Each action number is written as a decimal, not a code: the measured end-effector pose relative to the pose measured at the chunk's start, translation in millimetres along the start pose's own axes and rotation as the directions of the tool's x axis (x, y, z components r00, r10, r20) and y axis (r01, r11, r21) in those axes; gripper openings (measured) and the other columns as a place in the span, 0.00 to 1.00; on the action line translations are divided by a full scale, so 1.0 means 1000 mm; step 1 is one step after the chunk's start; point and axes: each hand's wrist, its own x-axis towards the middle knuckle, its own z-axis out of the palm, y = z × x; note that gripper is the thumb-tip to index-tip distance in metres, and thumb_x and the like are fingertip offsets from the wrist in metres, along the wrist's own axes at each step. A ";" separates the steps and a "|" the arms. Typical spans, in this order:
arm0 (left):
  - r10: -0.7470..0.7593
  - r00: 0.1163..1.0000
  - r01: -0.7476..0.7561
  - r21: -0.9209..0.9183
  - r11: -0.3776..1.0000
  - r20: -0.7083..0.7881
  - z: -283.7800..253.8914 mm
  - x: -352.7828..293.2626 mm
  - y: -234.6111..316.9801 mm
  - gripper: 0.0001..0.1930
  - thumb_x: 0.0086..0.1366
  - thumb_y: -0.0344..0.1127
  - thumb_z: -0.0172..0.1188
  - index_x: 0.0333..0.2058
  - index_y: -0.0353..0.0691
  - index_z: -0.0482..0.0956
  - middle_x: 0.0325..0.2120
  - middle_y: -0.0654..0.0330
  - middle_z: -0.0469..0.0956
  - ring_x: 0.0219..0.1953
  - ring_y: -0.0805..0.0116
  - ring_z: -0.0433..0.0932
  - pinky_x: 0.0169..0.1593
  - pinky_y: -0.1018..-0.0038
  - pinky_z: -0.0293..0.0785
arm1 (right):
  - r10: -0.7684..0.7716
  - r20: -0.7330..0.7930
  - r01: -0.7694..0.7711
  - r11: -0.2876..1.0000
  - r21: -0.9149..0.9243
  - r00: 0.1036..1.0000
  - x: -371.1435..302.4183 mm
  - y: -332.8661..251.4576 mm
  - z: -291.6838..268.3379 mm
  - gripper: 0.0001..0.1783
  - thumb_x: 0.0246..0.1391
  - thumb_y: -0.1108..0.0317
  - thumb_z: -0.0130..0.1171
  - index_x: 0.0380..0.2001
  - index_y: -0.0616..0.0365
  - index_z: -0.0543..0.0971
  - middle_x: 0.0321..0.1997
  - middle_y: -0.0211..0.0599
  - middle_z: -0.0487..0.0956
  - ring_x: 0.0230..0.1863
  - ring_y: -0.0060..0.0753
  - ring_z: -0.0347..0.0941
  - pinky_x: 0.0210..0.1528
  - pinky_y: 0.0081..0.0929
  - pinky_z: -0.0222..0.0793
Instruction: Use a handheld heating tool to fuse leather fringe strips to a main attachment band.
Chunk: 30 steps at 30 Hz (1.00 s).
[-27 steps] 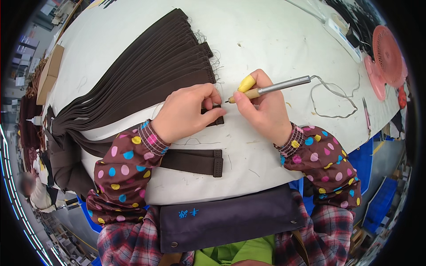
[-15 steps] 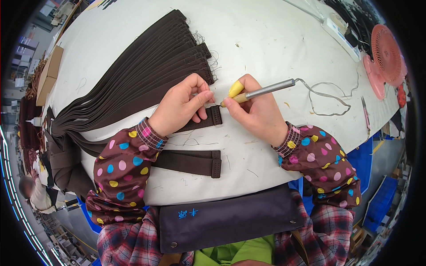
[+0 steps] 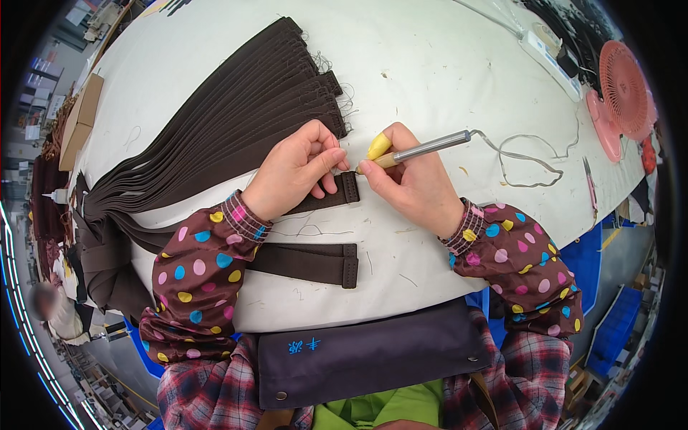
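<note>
My left hand point(image 3: 295, 170) is closed in a pinch, thumb against index finger, on what looks like a fine thread at the end of a dark brown strap point(image 3: 350, 188). Its lower fingers rest over that strap. My right hand point(image 3: 419, 179) grips a corded pen-shaped tool, like a soldering iron point(image 3: 433, 145), with a metal barrel and a tan front grip. The tool's tip meets the strap's stitched end, beside my left fingertips. A yellow finger cover point(image 3: 379, 146) sits on a right finger. Nearer me lies a second strap point(image 3: 308, 264) with a stitched end.
A fanned stack of brown straps point(image 3: 236, 100) with loose thread ends spreads at the far left. The tool's cord point(image 3: 527, 154) loops over the white tabletop point(image 3: 430, 64). On the right are tweezers point(image 3: 591, 188), a pink fan point(image 3: 625, 89) and a power strip point(image 3: 550, 63).
My right hand and the tool have shifted very slightly to the left. The left hand keeps its pinch, almost in the same spot.
</note>
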 end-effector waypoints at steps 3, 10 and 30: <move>-0.003 1.000 0.003 0.003 1.000 -0.002 0.000 0.000 0.001 0.06 0.68 0.33 0.49 0.34 0.38 0.65 0.30 0.60 0.77 0.23 0.82 0.73 0.23 0.87 0.70 | -0.001 0.000 0.001 1.000 -0.011 1.000 0.000 -0.001 0.000 0.13 0.52 0.70 0.58 0.31 0.60 0.63 0.19 0.35 0.71 0.17 0.24 0.67 0.20 0.22 0.61; 0.004 1.000 -0.004 0.017 1.000 -0.010 0.001 0.000 0.001 0.06 0.68 0.33 0.49 0.34 0.38 0.65 0.30 0.61 0.77 0.23 0.82 0.73 0.23 0.87 0.69 | 0.003 0.006 -0.003 0.999 -0.042 1.000 0.000 -0.002 -0.001 0.13 0.52 0.70 0.58 0.31 0.60 0.63 0.19 0.36 0.71 0.18 0.26 0.68 0.20 0.23 0.61; 0.053 0.967 -0.226 0.734 0.641 0.251 -0.017 -0.059 0.029 0.09 0.59 0.39 0.59 0.34 0.43 0.74 0.27 0.59 0.73 0.29 0.59 0.76 0.33 0.67 0.73 | -0.049 -0.120 0.062 0.993 0.101 0.992 0.002 -0.011 -0.016 0.10 0.53 0.73 0.58 0.30 0.61 0.65 0.22 0.30 0.73 0.22 0.13 0.67 0.23 0.15 0.64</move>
